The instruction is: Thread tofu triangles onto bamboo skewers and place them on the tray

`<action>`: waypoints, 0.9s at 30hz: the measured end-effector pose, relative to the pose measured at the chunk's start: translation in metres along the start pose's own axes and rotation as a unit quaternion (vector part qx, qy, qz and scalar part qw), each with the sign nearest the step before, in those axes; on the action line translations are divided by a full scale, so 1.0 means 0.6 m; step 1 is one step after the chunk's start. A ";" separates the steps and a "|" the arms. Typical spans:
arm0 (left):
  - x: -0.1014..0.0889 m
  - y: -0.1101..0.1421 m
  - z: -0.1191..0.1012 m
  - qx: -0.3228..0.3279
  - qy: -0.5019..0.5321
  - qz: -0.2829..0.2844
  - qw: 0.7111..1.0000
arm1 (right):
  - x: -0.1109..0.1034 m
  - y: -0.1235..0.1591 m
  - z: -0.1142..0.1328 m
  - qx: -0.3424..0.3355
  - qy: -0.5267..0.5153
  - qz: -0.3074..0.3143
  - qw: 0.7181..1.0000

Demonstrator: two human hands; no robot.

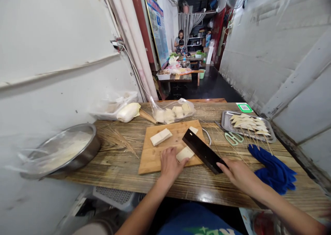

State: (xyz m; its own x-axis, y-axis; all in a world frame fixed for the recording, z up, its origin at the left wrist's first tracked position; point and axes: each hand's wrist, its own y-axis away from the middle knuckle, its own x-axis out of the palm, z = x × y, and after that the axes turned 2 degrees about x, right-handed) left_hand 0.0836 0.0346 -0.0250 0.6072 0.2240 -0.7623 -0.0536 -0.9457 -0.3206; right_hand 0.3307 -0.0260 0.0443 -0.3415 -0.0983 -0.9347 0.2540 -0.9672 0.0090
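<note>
My right hand is closed around the handle end of a dark-bladed cleaver. Its blade slants over the right side of a wooden cutting board. Under and beside the blade lie pale tofu-like pieces, one near slab and a far piece partly hidden by it. My left hand rests on the board's front part, fingers apart, the thumb at the near slab's edge. Farther back on the board sits another pale slab pair, touched by neither hand.
Left stands a steel basin with plastic over pale contents. Loose bamboo skewers lie beside it. Behind the board is a plastic bag of pale pieces. Rightward are green-handled scissors, a metal tray of skewered pieces and blue gloves.
</note>
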 end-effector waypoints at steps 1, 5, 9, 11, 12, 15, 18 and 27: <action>-0.006 0.004 -0.004 -0.008 -0.045 0.013 0.999 | 0.000 -0.001 0.000 0.001 0.003 0.002 1.000; -0.004 0.008 -0.017 -0.041 -0.089 0.054 0.994 | -0.001 -0.004 -0.005 0.012 -0.005 -0.007 1.000; 0.008 0.010 -0.020 -0.026 -0.040 0.067 0.997 | -0.003 0.000 -0.014 0.022 -0.019 -0.018 0.999; 0.007 0.013 -0.014 0.021 -0.019 0.038 0.999 | -0.006 0.003 -0.016 0.021 -0.026 -0.029 0.999; 0.006 0.015 -0.009 0.058 -0.021 0.007 0.998 | -0.008 0.005 -0.017 0.022 -0.029 -0.035 0.999; -0.001 0.022 0.018 0.191 -0.062 -0.104 0.974 | -0.010 0.006 -0.014 0.026 -0.029 -0.044 0.998; -0.001 0.037 0.052 0.306 -0.093 -0.111 0.941 | -0.006 0.004 -0.004 0.016 -0.030 -0.026 0.999; -0.009 0.070 0.086 0.334 -0.099 -0.067 0.935 | 0.008 -0.015 0.023 -0.056 0.022 0.072 0.996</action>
State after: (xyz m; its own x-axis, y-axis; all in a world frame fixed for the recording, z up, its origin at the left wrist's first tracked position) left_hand 0.0374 0.0060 -0.0631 0.4882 0.4326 -0.7579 -0.5103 -0.5630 -0.6501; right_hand 0.3145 -0.0210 0.0448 -0.2553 -0.2212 -0.9412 0.3975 -0.9114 0.1064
